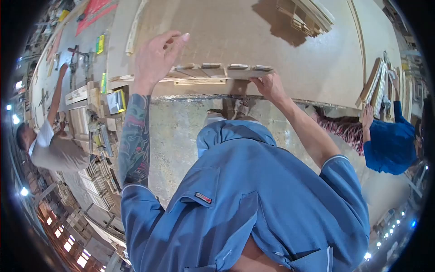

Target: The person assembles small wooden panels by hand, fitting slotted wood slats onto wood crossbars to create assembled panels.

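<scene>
My right hand (271,86) has its thumb and fingers closed on the right end of a slatted wooden piece (215,72) at the table's near edge. Several short slats with pale ends show along it. A narrow wooden strip (199,82) with small dark marks near its ends runs along its near side. Over the left end hovers my left hand (156,59), fingers loosely bent and apart, with nothing visible in it. Part of the slatted piece's left end is hidden behind this hand.
The broad table (226,36) carries a bundle of wooden pieces (306,18) at the far right. One person (59,145) reaches toward tools (81,56) at left. Another person in blue (392,145) handles wooden strips (374,81) at right. Stacked wood (97,181) stands left.
</scene>
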{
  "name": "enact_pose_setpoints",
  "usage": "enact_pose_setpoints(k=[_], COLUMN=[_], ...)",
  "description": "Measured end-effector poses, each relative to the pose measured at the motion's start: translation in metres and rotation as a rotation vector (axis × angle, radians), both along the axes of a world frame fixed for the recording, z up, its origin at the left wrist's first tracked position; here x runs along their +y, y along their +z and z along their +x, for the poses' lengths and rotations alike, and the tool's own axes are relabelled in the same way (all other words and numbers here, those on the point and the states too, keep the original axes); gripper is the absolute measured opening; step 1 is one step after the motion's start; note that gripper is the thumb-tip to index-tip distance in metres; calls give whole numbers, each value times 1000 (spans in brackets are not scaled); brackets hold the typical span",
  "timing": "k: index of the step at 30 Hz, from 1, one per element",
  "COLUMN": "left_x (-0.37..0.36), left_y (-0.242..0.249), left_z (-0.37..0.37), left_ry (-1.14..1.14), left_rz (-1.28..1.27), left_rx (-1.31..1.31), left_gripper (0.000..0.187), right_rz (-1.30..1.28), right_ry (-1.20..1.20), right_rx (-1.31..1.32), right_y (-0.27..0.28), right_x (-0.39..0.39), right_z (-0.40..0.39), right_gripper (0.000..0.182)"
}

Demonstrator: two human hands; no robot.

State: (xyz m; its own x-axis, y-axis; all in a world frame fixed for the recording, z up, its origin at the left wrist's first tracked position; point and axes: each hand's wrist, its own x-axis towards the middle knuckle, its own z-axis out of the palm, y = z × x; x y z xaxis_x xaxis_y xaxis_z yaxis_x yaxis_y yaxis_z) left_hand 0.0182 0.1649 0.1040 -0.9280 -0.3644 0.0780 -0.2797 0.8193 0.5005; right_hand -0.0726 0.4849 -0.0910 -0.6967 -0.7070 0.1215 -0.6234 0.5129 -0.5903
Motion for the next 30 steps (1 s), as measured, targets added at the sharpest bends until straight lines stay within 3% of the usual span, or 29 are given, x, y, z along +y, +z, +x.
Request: enact_pose_setpoints(k=[2, 4, 5, 6, 7, 8, 12, 14, 16, 19, 23, 26, 28, 30], left_x=[-9, -21, -26, -28, -21, -11, 28, 38, 22, -4, -28, -56, -74, -87], left_y=[7, 15, 14, 12, 11, 9, 0, -12, -12, -82, -130, -161, -157, -154], left_z=[11, 25, 39, 57, 74, 93, 154, 173, 172, 207, 203, 196, 188, 176], left_ry=[18, 196, 342, 487, 630, 771, 1020, 912, 842, 969, 1248, 1291, 1315, 1340], left_rz=[1, -157, -61, 40, 225, 413, 1486, 1767, 1836, 2002, 1913, 1914, 1888, 1873], left_rx=[79, 521, 637, 753, 822, 895, 684, 652, 582, 520, 619, 711, 688, 651], left_gripper=[38, 37, 39, 44, 51, 60, 81, 84, 80, 71, 64, 60, 63, 66], right_rz=[-89, -246, -299, -30, 241, 315, 41, 34, 134, 291, 214, 114, 518, 457], right_ry=[2, -27, -35, -31, -27, 9, 196, 202, 324, 525, 438, 430, 545, 654], right_rx=[-22, 63, 87, -75, -228, -158, -100, -28, -29, 66, 410, 600, 703, 588], right_y=[6, 5, 3, -2, -8, -19, 18, 30, 24, 33, 23, -8, -9, 6], right_x=[-6, -7, -6, -4, -3, -3, -42, -93, -148, -264, -456, -555, -590, -592], right_z=[5, 3, 4, 2, -1, -2, -6, -16, -40, -79, -113, -152, -176, -193], right_gripper=[14, 16, 17, 14, 14, 19, 27, 29, 32, 46, 53, 44, 30, 25])
